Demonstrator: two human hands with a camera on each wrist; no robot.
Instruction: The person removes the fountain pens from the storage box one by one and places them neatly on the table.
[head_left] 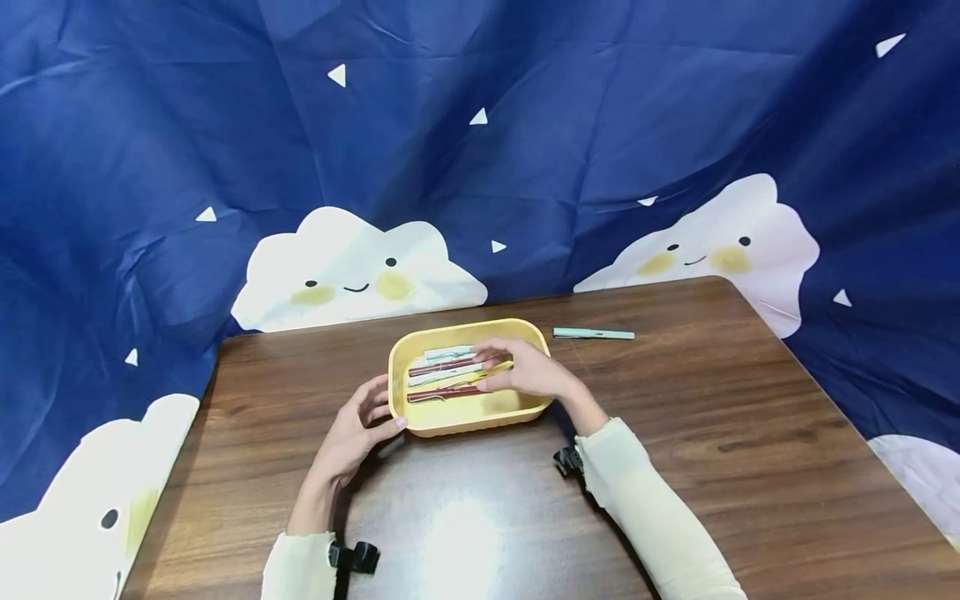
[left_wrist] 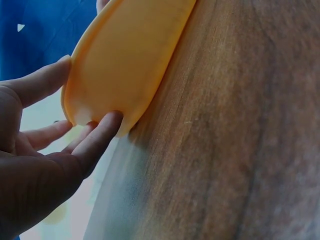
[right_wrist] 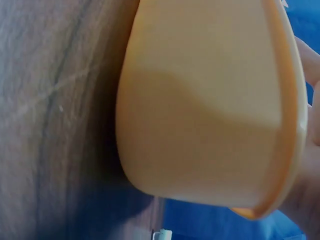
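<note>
A yellow plastic basket [head_left: 480, 423] sits on the wooden table with several pens inside. Among them are a maroon pen [head_left: 442, 395], a yellow pen [head_left: 442, 386] and a pale mint pen [head_left: 448, 352]. My left hand [head_left: 358, 429] holds the basket's rounded left end, thumb and fingertips touching its rim and wall. Reaching over the right side, my right hand [head_left: 527, 367] has its fingers curled down among the pens and pinches the right part of the yellow pen. In the right wrist view the basket's outer wall [right_wrist: 200, 110] hides the fingertips.
One mint-green pen [head_left: 593, 333] lies on the table [head_left: 712, 433] just right of the basket. Behind the table's far edge hangs a blue curtain [head_left: 540, 150] with white clouds and triangles. Black wrist straps [head_left: 354, 557] circle both sleeves.
</note>
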